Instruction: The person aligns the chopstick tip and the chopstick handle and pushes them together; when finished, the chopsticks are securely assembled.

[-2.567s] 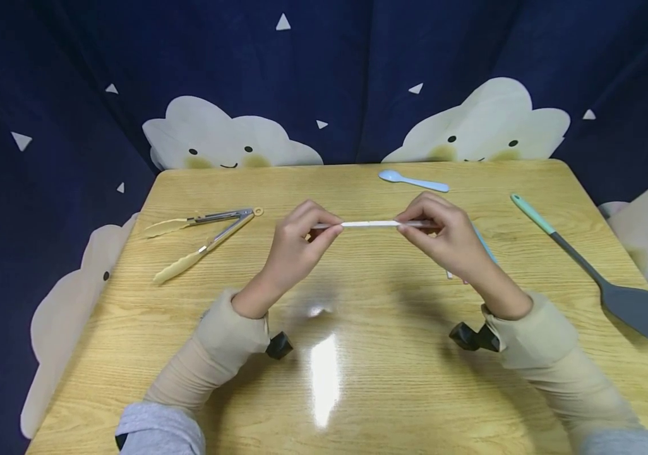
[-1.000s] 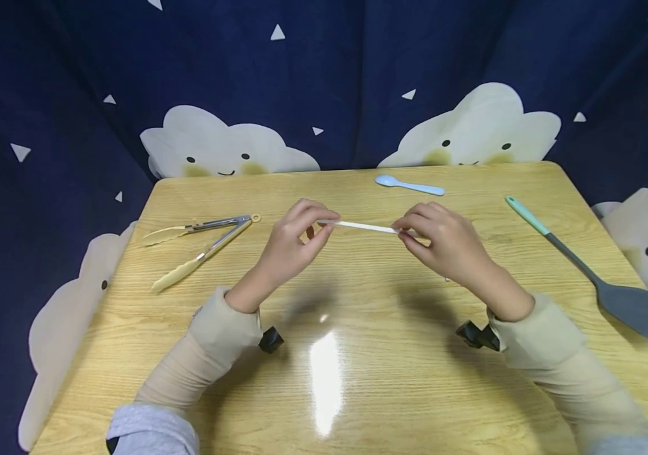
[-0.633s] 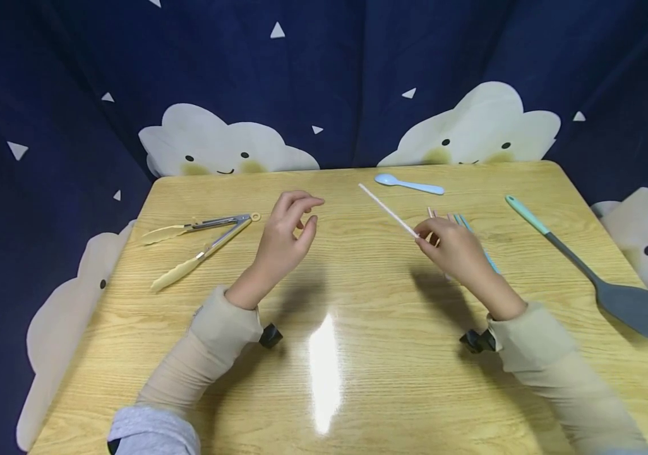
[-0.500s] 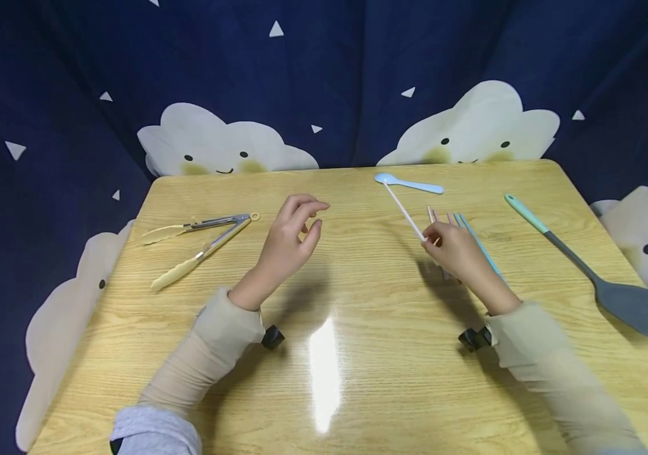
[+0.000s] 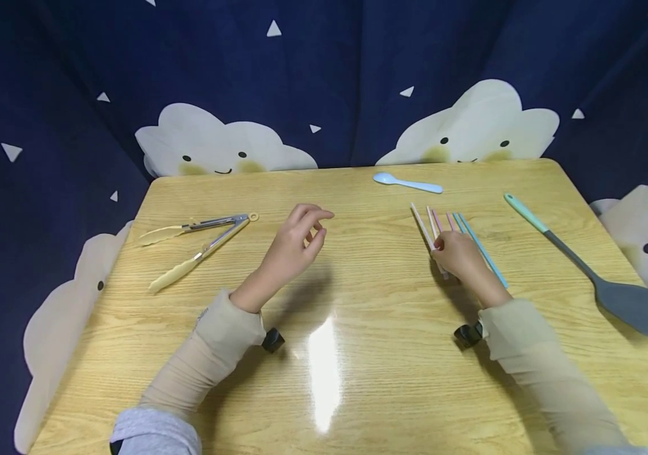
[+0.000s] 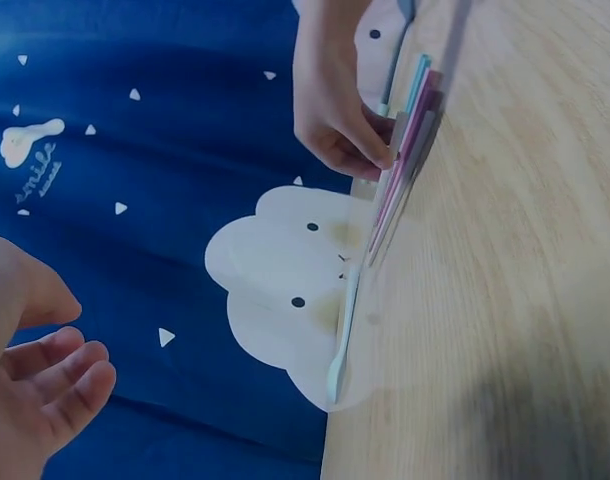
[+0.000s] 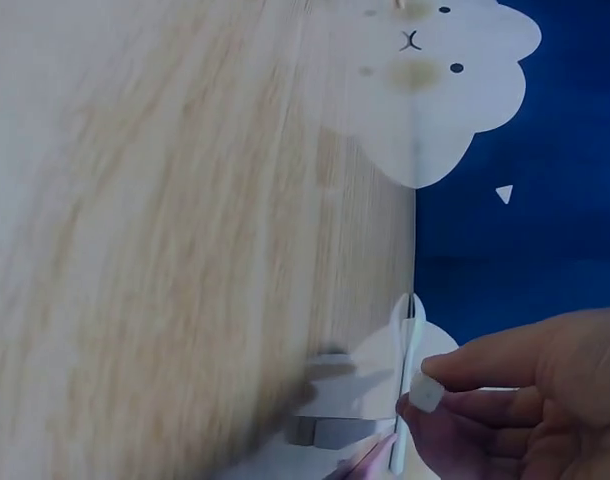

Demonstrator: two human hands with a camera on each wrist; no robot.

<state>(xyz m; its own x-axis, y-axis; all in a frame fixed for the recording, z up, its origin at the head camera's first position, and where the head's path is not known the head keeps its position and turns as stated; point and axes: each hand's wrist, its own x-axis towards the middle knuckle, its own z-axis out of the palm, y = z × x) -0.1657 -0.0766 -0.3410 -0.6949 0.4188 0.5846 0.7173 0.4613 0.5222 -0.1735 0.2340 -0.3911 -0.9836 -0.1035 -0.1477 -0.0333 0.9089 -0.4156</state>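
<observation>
My right hand pinches a pale whitish chopstick between thumb and fingers, at the right of the table. In the right wrist view the squared end of this chopstick pokes out at the fingertips. Just beside it lie several more chopsticks, among them a blue one and a pink one; the hand partly covers them. Whether the held chopstick touches the tabletop, I cannot tell. My left hand hovers over the middle, fingers loosely bent, holding nothing; the left wrist view shows its fingers apart.
A light blue spoon lies near the back edge. Spread tongs with yellow tips lie at the left. A grey spatula with a mint handle lies at the right. A dark blue curtain hangs behind the wooden table.
Both hands held the pale chopstick level between them; the left hand then let go. The right hand has carried it right and down to beside the other chopsticks, turning it lengthwise.
</observation>
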